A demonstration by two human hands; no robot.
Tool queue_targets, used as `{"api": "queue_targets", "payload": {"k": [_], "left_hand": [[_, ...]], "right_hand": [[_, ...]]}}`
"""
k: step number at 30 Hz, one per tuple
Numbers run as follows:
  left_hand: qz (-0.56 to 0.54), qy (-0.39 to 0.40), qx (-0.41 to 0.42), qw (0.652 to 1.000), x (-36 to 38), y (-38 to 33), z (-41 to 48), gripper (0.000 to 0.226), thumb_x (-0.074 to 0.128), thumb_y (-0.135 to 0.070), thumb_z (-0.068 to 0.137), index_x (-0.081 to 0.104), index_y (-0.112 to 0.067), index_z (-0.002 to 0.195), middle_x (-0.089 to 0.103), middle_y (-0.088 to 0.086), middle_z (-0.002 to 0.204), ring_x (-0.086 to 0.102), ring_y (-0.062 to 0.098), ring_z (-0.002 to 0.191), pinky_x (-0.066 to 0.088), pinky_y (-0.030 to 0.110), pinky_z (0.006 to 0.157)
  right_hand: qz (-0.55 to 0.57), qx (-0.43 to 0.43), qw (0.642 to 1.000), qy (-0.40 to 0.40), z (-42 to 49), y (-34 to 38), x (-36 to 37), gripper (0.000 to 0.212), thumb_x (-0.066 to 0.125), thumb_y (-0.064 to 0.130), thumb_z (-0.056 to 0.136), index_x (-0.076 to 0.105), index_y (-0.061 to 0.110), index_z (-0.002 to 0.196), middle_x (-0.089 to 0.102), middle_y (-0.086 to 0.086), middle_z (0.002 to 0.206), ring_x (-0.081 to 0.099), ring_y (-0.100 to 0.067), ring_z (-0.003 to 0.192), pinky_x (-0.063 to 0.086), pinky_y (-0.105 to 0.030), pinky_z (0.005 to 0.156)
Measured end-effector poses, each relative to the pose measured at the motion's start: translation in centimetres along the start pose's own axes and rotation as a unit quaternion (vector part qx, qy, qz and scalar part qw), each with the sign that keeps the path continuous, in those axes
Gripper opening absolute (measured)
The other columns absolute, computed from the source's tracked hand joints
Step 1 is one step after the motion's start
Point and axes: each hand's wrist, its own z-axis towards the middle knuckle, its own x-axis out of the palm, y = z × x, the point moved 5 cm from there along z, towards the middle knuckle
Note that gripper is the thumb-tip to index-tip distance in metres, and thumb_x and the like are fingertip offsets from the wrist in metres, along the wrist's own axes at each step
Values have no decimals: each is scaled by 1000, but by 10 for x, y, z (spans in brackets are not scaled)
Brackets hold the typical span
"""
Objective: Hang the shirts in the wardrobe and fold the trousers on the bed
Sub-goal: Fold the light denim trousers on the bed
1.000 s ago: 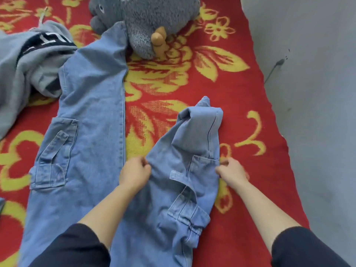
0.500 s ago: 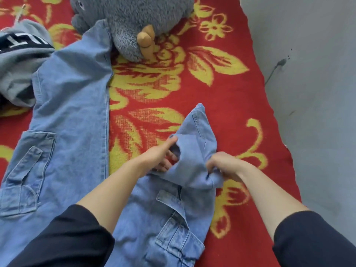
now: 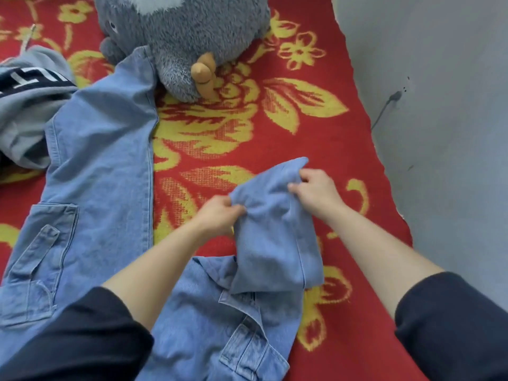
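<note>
Both hands grip the folded-back leg of the denim trousers at lower centre on the bed: left hand pinching, right hand apparently clutching the hem.

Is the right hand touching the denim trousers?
Touching. The head view shows the right hand pinching the bunched leg of the denim trousers.

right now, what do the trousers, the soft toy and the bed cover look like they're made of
The trousers look like light blue denim: matte, with stitched seams and patch pockets. The soft toy is grey plush with a fuzzy pile, probably synthetic. The bed cover looks like a woven or knitted blanket in red and yellow; its flower edges are stepped like a weave, fibre unclear.
</note>
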Motion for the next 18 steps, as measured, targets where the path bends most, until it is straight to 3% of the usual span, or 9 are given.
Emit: {"api": "queue_targets", "payload": {"k": [2,4,5,6,8,10,13,15,18], "left_hand": [[97,-120,99,983,-41,-32,7,25,53,-27,90,60,-10,73,57,2,60,51,22,57,37,29,50],[16,-214,154,964,-81,-64,13,23,51,-27,91,63,-15,77,59,0,60,53,22,59,44,31,53],[-66,-219,173,958,-93,-77,17,18,50,-26,92,67,-20,94,67,2,71,59,19,64,51,33,60],[-138,-200,186,952,-98,-87,20,30,51,-24,93,60,-29,121,71,2,94,63,13,74,54,33,70],[-174,-149,182,956,-93,-85,25,66,55,-23,92,24,-37,149,56,-7,130,59,0,94,49,30,85],[-106,-150,159,970,-77,-56,15,74,56,-22,91,15,-33,152,46,-11,135,56,4,105,43,29,93],[43,-196,134,970,-42,21,-21,69,56,-17,91,23,-19,152,32,2,154,31,18,141,21,27,114],[113,-216,114,963,-17,78,-59,67,55,-18,94,22,-16,152,20,7,158,16,22,147,13,33,119],[193,-229,75,951,15,151,-122,65,51,-25,97,16,-20,152,6,4,161,4,24,149,10,40,120]], "right_hand": [[-23,-56,995,-86,10,32,-33,26,64,20,82,54,3,65,49,-8,61,46,-19,61,37,-36,56],[120,-66,985,-107,22,61,-56,19,61,17,86,62,0,76,53,-6,67,51,-14,58,41,-31,54],[196,-68,973,-103,27,75,-61,12,59,13,88,66,3,85,59,-4,73,57,-11,59,45,-28,54],[249,-71,961,-101,33,86,-63,11,58,10,88,67,9,93,64,-1,82,61,-8,64,48,-24,57],[264,-61,958,-94,39,93,-56,29,61,10,83,65,12,111,67,0,101,60,-3,76,47,-18,68],[190,-17,977,-100,31,72,-36,48,63,11,79,57,7,127,62,-5,117,53,-11,90,39,-19,75],[50,40,997,-42,-14,8,19,45,60,11,84,55,7,128,56,-10,124,55,-24,107,37,-24,79],[2,59,998,2,-59,-33,57,42,60,14,85,53,8,126,52,-14,125,52,-28,112,37,-29,88],[24,111,993,-15,-125,-81,93,47,66,24,85,46,7,125,47,-14,126,47,-29,117,35,-31,89]]}}
